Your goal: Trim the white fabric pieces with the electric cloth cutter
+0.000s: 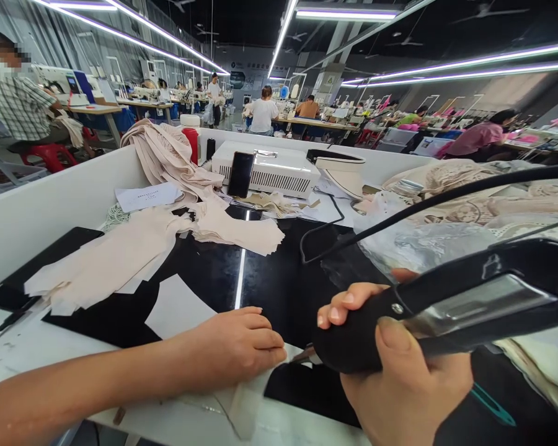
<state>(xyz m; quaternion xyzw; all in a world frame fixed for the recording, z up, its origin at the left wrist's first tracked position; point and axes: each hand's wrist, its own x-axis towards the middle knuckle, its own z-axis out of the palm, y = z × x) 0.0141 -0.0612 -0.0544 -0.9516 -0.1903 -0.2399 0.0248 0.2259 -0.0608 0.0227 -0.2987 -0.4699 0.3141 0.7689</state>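
My right hand [400, 378] is closed round the black padded handle of a corded hand tool [469, 297], its tip down near the table by my left fingers. My left hand [242, 347] lies knuckles up with fingers curled down, pressing a pale fabric piece [242, 402] against the black glossy work surface [270, 279]. A white cut piece [177, 306] lies just left of that hand. Stacks of beige cut fabric [121, 260] spread across the left of the surface.
A white box-shaped machine [279, 170] with a black phone [240, 174] leaning on it stands at the back. Lace fabric and clear plastic [469, 210] pile up on the right. White walls [37, 210] ring the table. Other people sit at sewing stations beyond.
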